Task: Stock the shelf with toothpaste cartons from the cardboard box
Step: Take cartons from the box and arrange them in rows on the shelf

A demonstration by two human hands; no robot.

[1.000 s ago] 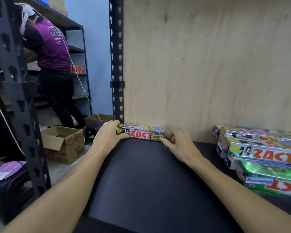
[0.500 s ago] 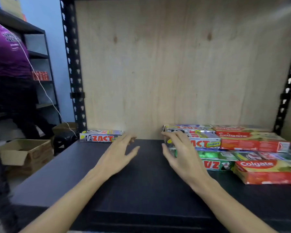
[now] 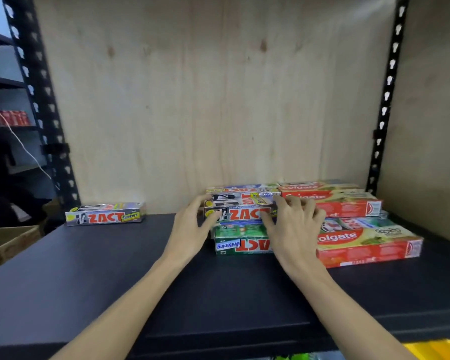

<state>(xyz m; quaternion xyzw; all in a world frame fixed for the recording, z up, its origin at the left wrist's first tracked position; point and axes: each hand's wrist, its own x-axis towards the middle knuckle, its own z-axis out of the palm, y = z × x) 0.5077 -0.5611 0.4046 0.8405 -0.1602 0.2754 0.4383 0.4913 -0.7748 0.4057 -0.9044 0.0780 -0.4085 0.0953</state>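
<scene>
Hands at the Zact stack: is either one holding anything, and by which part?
Both hold the top grey Zact carton: left hand at its left end, right hand over its right end. It is not lifted.

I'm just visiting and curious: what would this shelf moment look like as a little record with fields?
place: black shelf with a plywood back
left hand: fingers at the left end of the silver Zact carton
right hand: fingers curled over that carton's right end
carton sits on: green Zact Whitening carton
beside the pile: red Colgate cartons, to the right
set apart: lone Zact Smokers carton, far left by the back wall
</scene>
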